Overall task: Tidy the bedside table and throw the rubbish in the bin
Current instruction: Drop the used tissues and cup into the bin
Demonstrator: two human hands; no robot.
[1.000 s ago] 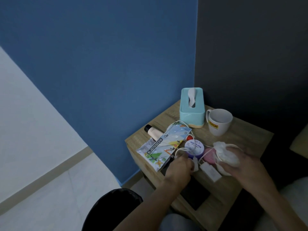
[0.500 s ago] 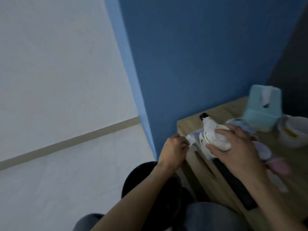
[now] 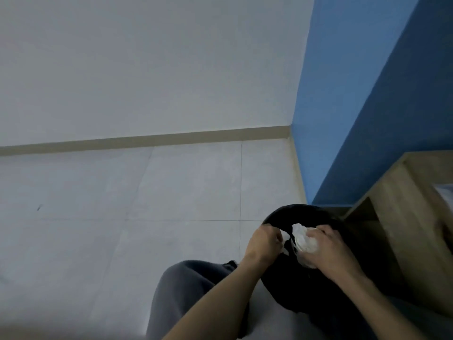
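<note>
A black bin (image 3: 284, 214) stands on the floor to the left of the wooden bedside table (image 3: 402, 200). Over its opening my right hand (image 3: 328, 251) grips a crumpled white wad of tissue and clear plastic (image 3: 304, 239). My left hand (image 3: 263, 242) is curled, pinching a small white scrap (image 3: 285, 235) at the bin's left rim. Both hands are close together, just above the bin's dark inside. Most of the table top lies out of view; only a pale blurred edge of an item (image 3: 446, 192) shows at the far right.
Pale tiled floor (image 3: 147, 204) stretches to the left, with a beige skirting board (image 3: 147, 141) along the white wall. The blue wall (image 3: 367, 106) rises behind bin and table. My grey-trousered knee (image 3: 186, 290) is just below the bin.
Both hands left the table with the rubbish and swung left and down to the bin's opening. The view turned from the table top to the floor and bin.
</note>
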